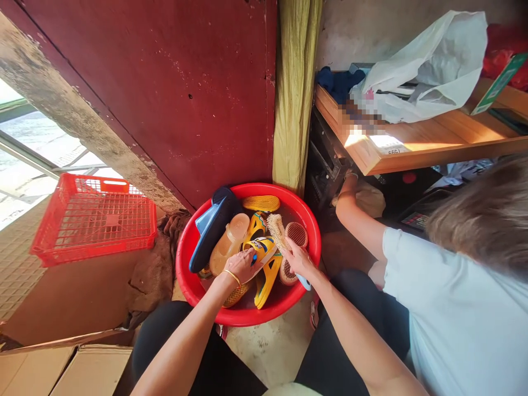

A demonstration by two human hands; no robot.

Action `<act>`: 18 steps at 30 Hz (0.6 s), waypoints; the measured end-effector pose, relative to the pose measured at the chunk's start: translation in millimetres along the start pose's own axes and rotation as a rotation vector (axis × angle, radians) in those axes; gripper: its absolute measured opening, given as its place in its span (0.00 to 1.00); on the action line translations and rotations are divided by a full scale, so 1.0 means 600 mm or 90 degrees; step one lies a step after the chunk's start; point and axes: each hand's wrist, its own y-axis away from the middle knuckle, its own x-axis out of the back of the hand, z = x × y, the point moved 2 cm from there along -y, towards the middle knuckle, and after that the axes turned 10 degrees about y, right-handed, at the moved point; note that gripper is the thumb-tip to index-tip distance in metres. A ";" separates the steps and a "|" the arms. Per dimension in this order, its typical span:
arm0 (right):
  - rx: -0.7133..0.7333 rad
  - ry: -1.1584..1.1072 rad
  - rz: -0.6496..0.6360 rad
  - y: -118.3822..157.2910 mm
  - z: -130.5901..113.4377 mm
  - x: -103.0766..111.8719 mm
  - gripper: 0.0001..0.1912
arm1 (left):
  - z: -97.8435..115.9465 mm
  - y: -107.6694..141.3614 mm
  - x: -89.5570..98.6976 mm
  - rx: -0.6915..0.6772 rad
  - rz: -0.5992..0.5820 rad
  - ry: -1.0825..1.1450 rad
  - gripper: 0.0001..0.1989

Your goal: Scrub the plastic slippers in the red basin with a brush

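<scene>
A round red basin (247, 316) stands on the floor between my knees, with several slippers and sandals lying in water. My left hand (242, 267) grips a yellow and white slipper (264, 246) near the basin's middle. In my right hand (297, 257) is a scrubbing brush (277, 230) with pale bristles; its light blue handle end shows below my palm. The brush head is right beside the slipper; whether they touch I cannot tell. Around them lie a dark blue slipper (214, 231), a tan sandal (226, 242), a yellow sole (260, 203) and another yellow slipper (268, 283).
A red plastic crate (111, 220) rests on cardboard at the left. Behind the basin are a dark red door (185, 99) and a yellowish curtain (295, 93). Close on my right, a person in a white shirt (457, 308) reaches under a wooden table (445, 148).
</scene>
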 end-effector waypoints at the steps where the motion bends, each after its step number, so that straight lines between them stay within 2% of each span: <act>1: 0.002 0.001 0.002 0.000 0.000 0.000 0.30 | 0.001 0.001 0.000 -0.001 0.001 0.003 0.15; 7: -0.003 0.011 0.006 -0.003 0.003 -0.002 0.30 | 0.011 0.012 0.004 0.002 -0.002 -0.001 0.18; 11: -0.011 -0.001 -0.003 -0.004 0.003 -0.002 0.31 | 0.015 0.022 0.018 0.034 0.006 -0.010 0.18; 14: -0.027 -0.018 0.004 -0.009 0.009 0.004 0.32 | 0.018 0.023 0.027 0.036 0.095 0.005 0.20; 16: -0.058 -0.023 0.022 -0.014 0.016 0.009 0.33 | 0.024 0.017 0.020 -0.030 0.167 0.014 0.25; 18: -0.078 -0.009 0.028 -0.018 0.023 0.011 0.33 | 0.027 0.005 0.002 -0.089 0.181 0.009 0.32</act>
